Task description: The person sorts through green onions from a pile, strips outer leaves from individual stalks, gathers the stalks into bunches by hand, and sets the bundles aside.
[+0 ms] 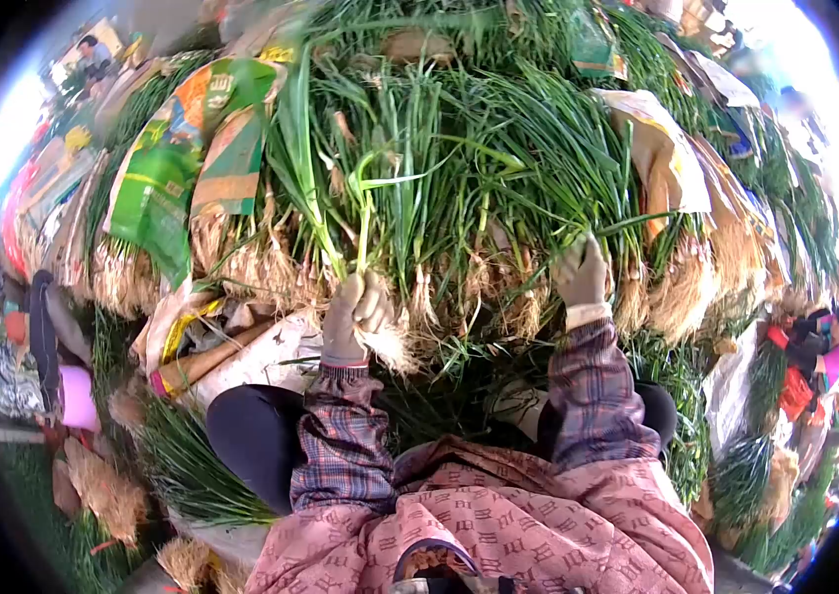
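My left hand, in a pale glove, is closed round the lower stems of a few green stalks. Their leaves point up and their pale roots hang below the fist. To the right, my right hand, gloved too, has its fingers curled against the front of the green leaves. What its fingers hold, if anything, is too small to tell. Between and behind both hands lies a large heap of leafy stalks, roots toward me.
Green printed sacks lie on the heap at the left, a white sack at the right. Another sack is beside my left knee. Loose greens lie at lower left. A person is at far right.
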A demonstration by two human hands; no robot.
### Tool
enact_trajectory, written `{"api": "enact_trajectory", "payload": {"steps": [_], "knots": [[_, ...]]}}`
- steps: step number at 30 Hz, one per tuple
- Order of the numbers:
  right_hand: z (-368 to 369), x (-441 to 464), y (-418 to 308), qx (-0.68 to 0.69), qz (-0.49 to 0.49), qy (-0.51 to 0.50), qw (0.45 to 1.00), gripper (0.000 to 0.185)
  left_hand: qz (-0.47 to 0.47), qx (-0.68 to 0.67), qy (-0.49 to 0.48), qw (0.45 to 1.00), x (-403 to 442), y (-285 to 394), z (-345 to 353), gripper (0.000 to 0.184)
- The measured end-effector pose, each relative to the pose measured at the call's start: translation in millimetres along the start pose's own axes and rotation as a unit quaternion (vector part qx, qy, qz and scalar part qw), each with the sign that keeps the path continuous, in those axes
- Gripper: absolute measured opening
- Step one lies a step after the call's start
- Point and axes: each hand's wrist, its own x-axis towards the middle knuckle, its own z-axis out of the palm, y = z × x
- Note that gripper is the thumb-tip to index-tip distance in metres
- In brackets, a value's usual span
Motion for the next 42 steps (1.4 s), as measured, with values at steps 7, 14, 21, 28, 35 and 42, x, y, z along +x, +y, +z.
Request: {"api": "enact_trajectory", "payload": {"steps": [7,14,21,28,35,42], "knots": [[37.6,-27.7,104.6,-0.797,-0.073,-0.439,0.407,0.051,-0.109,0.147,0.422,0.888,-16.2,-1.0,27.0,0.031],[177.2,8.3,89.6,-0.682,-0.111,-0.134,0.711,0.040,-0.092,0.165,0.490,0.851,-25.9,7.1,14.3,0.021],[157.6,-27.6,69.5,-0.572,-0.354,-0.214,0.708,0.034,-0.137,0.160,0.532,0.820,-2.7,17.7,35.8,0.026],[148.5,-23.8,62.2,-0.311,0.073,-0.265,0.910,0.056,-0.167,0.085,0.474,0.860,-25.9,4.3,22.6,0.026],[186.1,-2.5,92.9,-0.592,-0.330,-0.101,0.728,0.038,-0.259,0.128,0.499,0.817,-14.1,5.9,29.2,0.021],[153.2,62.0,64.3,-0.397,-0.216,-0.053,0.890,0.033,-0.051,0.155,0.431,0.888,-22.2,41.3,32.4,0.028]]}}
